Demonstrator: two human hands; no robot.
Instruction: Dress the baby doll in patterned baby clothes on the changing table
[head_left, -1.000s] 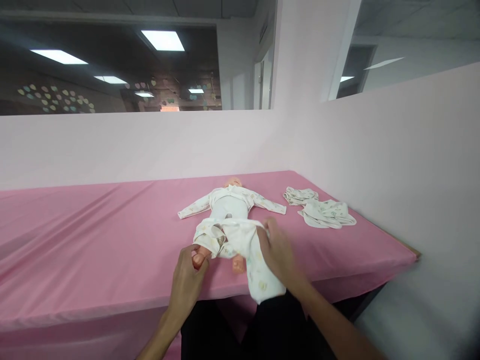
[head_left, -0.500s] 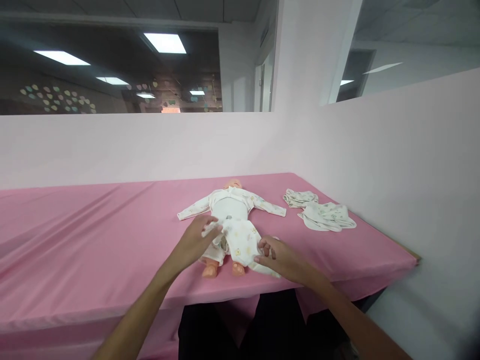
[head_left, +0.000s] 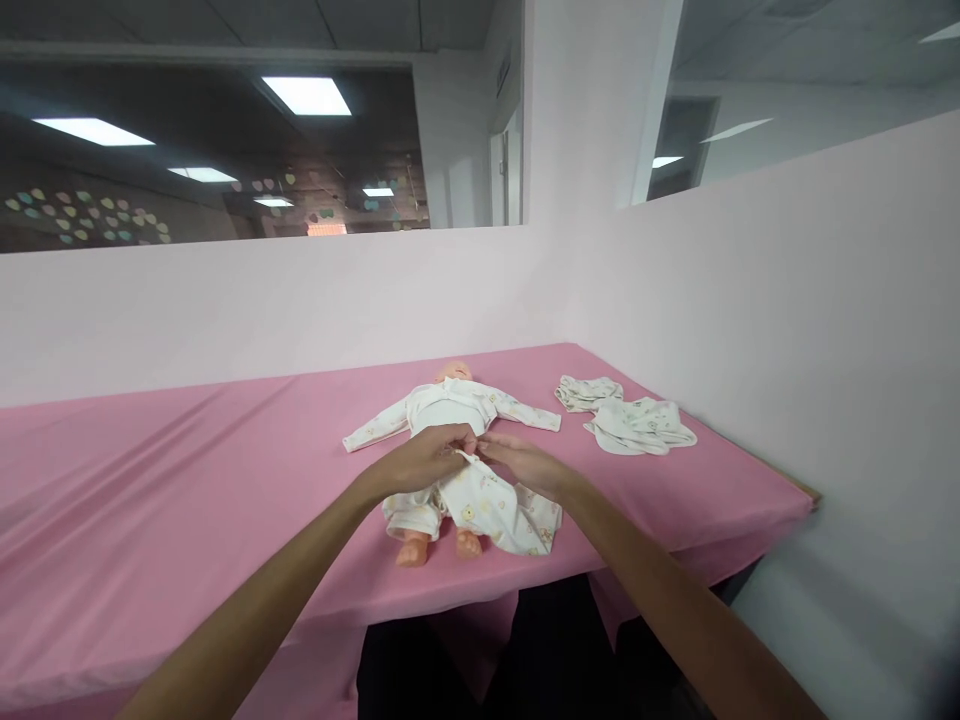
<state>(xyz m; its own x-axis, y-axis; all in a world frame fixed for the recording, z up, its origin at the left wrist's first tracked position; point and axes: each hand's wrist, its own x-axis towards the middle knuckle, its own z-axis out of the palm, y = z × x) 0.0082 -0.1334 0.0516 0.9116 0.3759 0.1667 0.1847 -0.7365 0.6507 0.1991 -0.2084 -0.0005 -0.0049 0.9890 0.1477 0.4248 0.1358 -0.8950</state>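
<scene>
white trousers (head_left: 491, 512): we see them across the lower body of the doll (head_left: 412, 553), one leg lying on the pink cloth (head_left: 225, 500).
left hand (head_left: 427, 458): its fingers are narrow, pinching the upper edge.
right hand (head_left: 529, 466): fingertips just beside; we cannot tell if they hold.

Peach-limbed baby doll (head_left: 448, 413): waist hidden behind bare left hand (head_left: 430, 457), bare right hand (head_left: 523, 463). Grip on white printed fabric trousers (head_left: 491, 512) unclear. Pink tablecloth (head_left: 225, 500) cut by 2 edges.
</scene>
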